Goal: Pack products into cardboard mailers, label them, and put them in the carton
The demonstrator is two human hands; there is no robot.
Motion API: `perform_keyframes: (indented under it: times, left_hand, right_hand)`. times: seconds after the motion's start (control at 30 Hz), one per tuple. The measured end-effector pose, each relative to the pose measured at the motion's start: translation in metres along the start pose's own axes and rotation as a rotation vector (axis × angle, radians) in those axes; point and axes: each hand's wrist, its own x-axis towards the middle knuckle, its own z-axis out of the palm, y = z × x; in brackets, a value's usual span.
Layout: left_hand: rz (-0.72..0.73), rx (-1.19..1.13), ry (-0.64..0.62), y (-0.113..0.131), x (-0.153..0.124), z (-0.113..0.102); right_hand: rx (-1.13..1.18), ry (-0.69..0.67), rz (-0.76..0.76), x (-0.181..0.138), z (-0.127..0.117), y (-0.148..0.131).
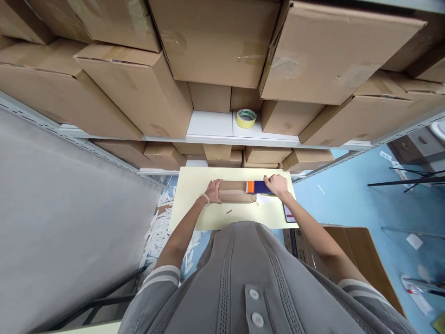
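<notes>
Table (198, 214) bears carton (236, 196), its end in left grip (213, 191).

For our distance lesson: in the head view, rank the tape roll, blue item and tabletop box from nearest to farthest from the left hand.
1. Tabletop box, touching the left hand
2. Blue item, in the right hand
3. Tape roll, up on the shelf

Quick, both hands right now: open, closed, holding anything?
Left hand: holding the left end of the cardboard box.
Right hand: closed on the blue-and-orange object.
</notes>
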Motion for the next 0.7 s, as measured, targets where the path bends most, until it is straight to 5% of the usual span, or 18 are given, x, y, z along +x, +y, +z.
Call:
perform_keyframes:
  times: [0.13, 0.27, 0.7]
  left_hand:
    - [-0.008, 0.005, -0.005, -0.002, 0.000, 0.000]
    - [-0.015, 0.018, -0.018, -0.003, 0.001, 0.000]
    - [-0.051, 0.110, -0.047, 0.004, 0.000, -0.003]
  right_hand:
    - [-0.053, -0.039, 0.075, 0.004, 0.002, 0.070]
    - [-0.091, -0.068, 0.099, 0.009, 0.013, 0.102]
    - [-0.130, -0.138, -0.039, 0.028, 0.035, 0.042]
